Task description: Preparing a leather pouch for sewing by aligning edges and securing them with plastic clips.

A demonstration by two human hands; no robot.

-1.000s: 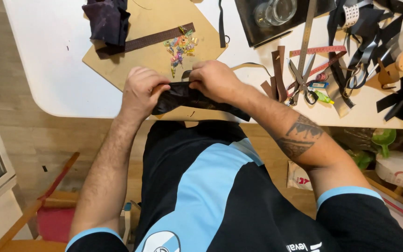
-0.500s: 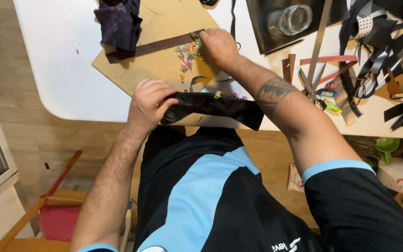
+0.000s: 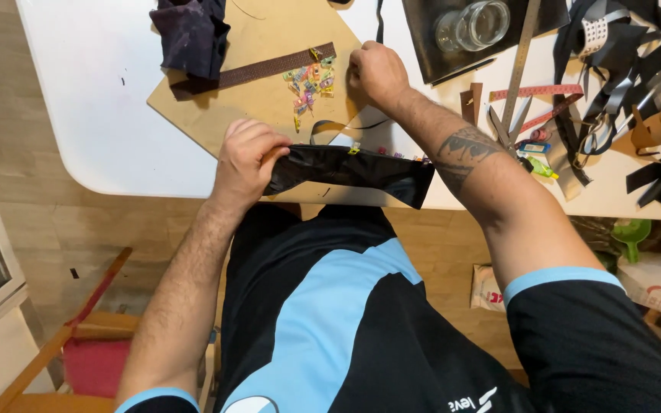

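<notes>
Black fabric strip (image 3: 350, 170) pinched at centre-frame bench (image 3: 86, 92) edge by left hand (image 3: 248, 157); right hand (image 3: 376, 73), fingers curled, beside coloured clips (image 3: 311, 80); one-hand hold may let strip slide off

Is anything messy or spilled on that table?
Yes. Small coloured clips lie scattered loose on the brown board, right by the right hand, not in any box. The left hand pinches black fabric that droops over the table edge. Nothing looks broken.
</notes>
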